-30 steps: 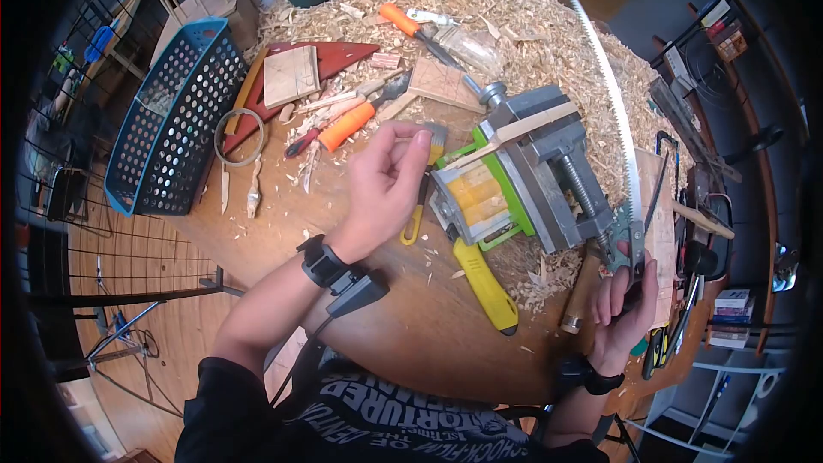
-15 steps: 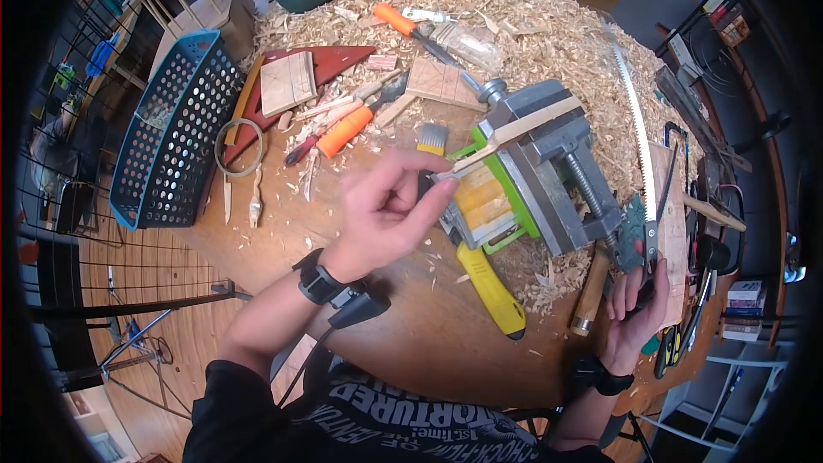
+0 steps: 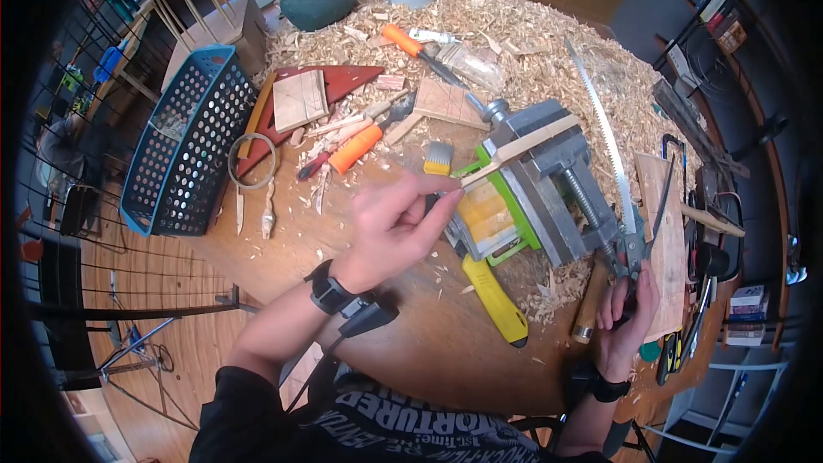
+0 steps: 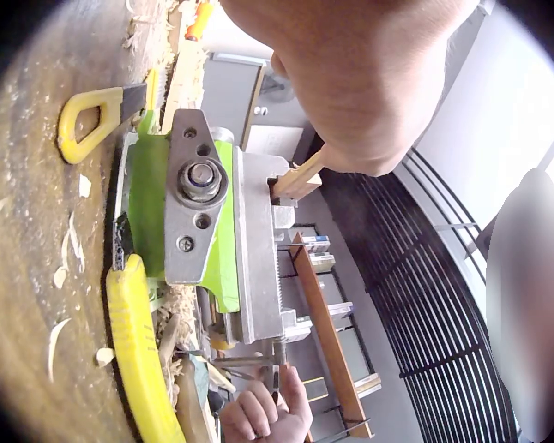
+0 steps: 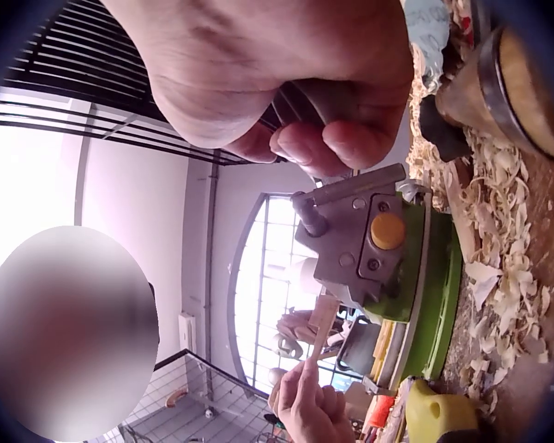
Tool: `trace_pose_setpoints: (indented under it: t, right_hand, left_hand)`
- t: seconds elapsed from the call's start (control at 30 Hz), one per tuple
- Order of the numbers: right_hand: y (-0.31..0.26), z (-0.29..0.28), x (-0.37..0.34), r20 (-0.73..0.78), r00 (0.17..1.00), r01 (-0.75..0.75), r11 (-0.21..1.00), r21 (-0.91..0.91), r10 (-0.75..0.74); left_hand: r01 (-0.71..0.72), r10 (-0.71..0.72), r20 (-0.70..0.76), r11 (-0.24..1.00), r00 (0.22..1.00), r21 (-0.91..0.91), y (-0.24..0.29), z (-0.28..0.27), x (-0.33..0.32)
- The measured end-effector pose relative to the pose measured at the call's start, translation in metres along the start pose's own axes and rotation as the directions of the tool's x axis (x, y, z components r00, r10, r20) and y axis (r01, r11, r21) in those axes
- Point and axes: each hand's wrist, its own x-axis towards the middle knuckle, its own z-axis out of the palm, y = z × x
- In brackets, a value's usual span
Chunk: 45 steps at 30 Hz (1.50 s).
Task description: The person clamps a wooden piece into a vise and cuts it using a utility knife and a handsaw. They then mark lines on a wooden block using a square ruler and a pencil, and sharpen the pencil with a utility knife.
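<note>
My left hand (image 3: 399, 219) pinches the near end of a pale wooden strip (image 3: 540, 137) between thumb and forefinger. The strip lies across the top of a grey and green bench vise (image 3: 557, 193), clamped in its jaws. In the left wrist view the strip (image 4: 300, 177) stands out above the vise (image 4: 258, 249), partly covered by the hand. To the right of the vise, my right hand (image 3: 630, 313) grips the dark handle of a pruning saw (image 3: 603, 116). Its long curved toothed blade points away from me, over the wood shavings. Fingers curl round the handle in the right wrist view.
A yellow-handled knife (image 3: 495, 300) and a wooden handle (image 3: 589, 300) lie in front of the vise. An orange-handled tool (image 3: 356, 147), a brush (image 3: 438, 158) and wood scraps are left of it. A blue basket (image 3: 184, 146) stands far left; shavings (image 3: 523, 51) heap behind.
My left hand has come right and down from above the table to the strip's near end. The saw in my right hand has swung right, then back left. The head view has shifted slightly.
</note>
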Motion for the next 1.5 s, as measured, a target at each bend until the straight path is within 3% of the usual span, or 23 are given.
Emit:
trace_pose_setpoints:
  t: [0.43, 0.53, 0.73, 1.1, 1.43, 1.5]
  right_hand:
    - [0.003, 0.005, -0.001, -0.010, 1.000, -0.003, 1.000, -0.011, 0.003]
    - [0.006, 0.000, -0.001, 0.084, 0.996, 0.009, 0.999, -0.038, -0.006]
    - [0.009, -0.002, -0.002, 0.032, 0.999, -0.010, 1.000, -0.030, 0.011]
    - [0.008, 0.004, -0.003, -0.066, 0.998, 0.010, 0.999, -0.032, -0.013]
    - [0.008, 0.004, -0.004, -0.069, 0.996, 0.058, 0.998, -0.031, -0.060]
    - [0.009, 0.001, -0.004, 0.004, 0.999, 0.049, 0.996, -0.079, -0.049]
  left_hand:
    - [-0.107, 0.106, 0.012, 0.994, 0.994, 0.034, 0.001, -0.003, 0.002]
    - [-0.149, 0.149, 0.018, 0.988, 0.989, 0.024, -0.003, -0.003, 0.003]
    - [-0.180, 0.180, 0.010, 0.984, 0.984, 0.008, -0.005, -0.002, 0.003]
    - [-0.042, 0.042, 0.019, 0.999, 0.999, -0.022, -0.003, -0.001, 0.001]
    - [0.026, -0.020, 0.061, 0.996, 0.998, -0.084, -0.004, -0.002, 0.001]
    - [0.033, -0.028, 0.064, 0.996, 0.998, -0.089, -0.004, -0.002, 0.001]
